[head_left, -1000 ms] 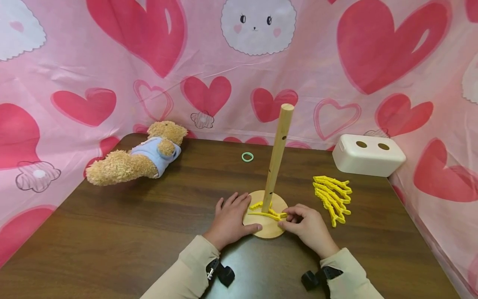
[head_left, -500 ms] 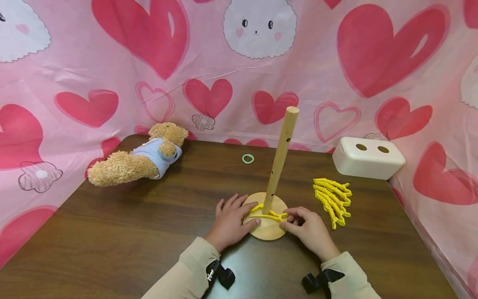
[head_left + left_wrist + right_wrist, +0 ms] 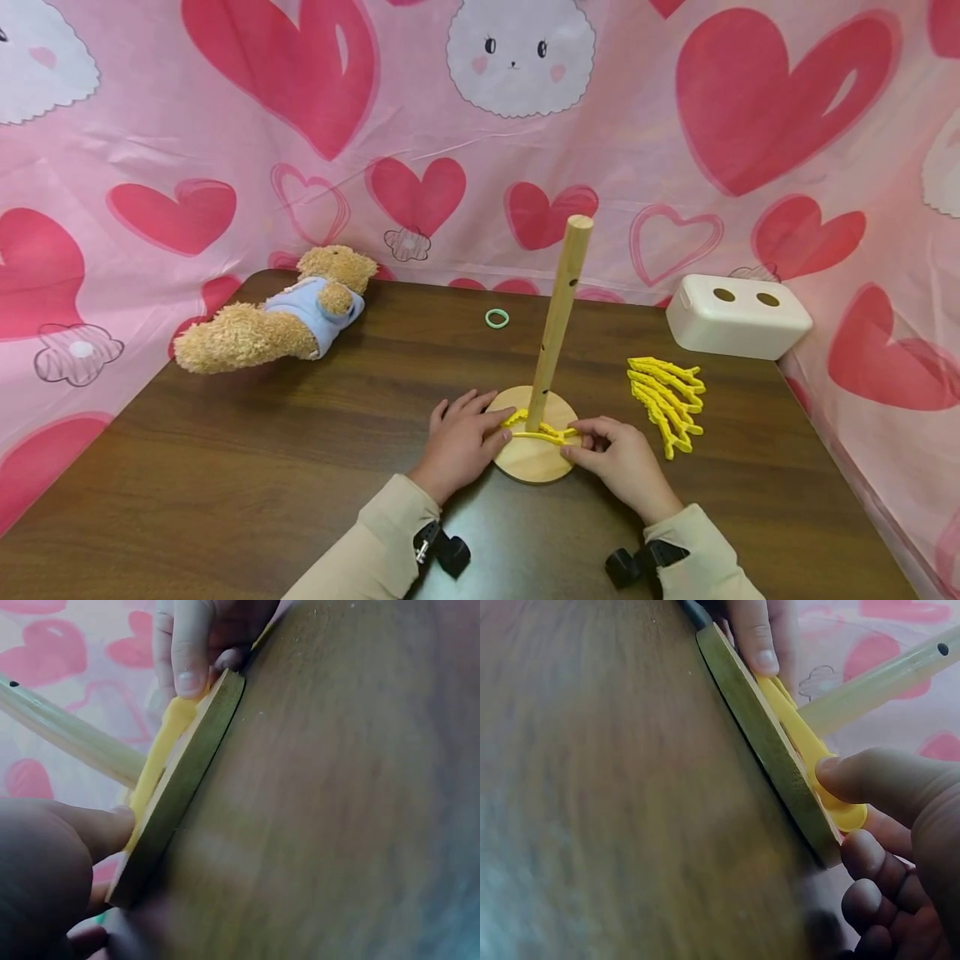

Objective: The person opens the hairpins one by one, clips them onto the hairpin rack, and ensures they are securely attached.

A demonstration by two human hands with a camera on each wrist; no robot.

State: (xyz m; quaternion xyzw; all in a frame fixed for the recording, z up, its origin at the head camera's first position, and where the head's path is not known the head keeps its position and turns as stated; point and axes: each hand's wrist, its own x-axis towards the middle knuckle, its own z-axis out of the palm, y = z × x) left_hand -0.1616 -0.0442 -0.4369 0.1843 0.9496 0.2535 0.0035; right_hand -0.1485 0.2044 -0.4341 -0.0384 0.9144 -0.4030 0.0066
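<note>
Now left hand (image 3: 459, 443) has shifted thumb onto yellow clip (image 3: 540, 437).

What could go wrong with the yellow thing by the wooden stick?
The yellow strip might slip free, since the right hand's grip pinches it just at one end. The wooden post might tip if bumped, because it stands tall on a small round base.
</note>
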